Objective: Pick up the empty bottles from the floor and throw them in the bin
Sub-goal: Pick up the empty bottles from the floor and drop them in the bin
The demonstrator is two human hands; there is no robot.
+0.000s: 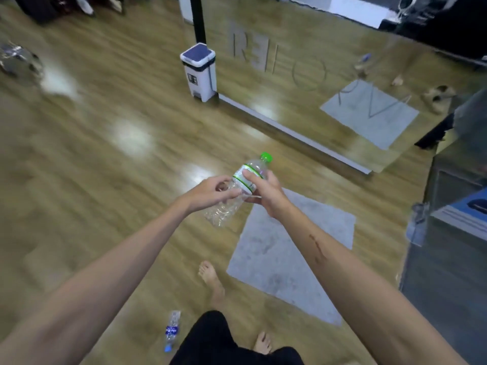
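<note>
I hold a clear empty bottle with a green cap and green-white label (228, 204) in the air before me, tilted with its cap up and away. My right hand (264, 192) grips it round the label. My left hand (210, 192) pinches its lower body from the left. A second empty bottle with a blue label and blue cap (171, 330) lies on the wooden floor by my left leg. The white pedal bin with a dark blue lid (199, 72) stands shut on the floor ahead, against the mirror wall.
A grey mat (287, 259) lies on the floor under my right arm. A big mirror (316, 75) with a low frame runs along the right. Clear plastic packaging (18, 59) lies far left. A blue and dark unit (458, 212) stands at the right edge. My bare feet show below.
</note>
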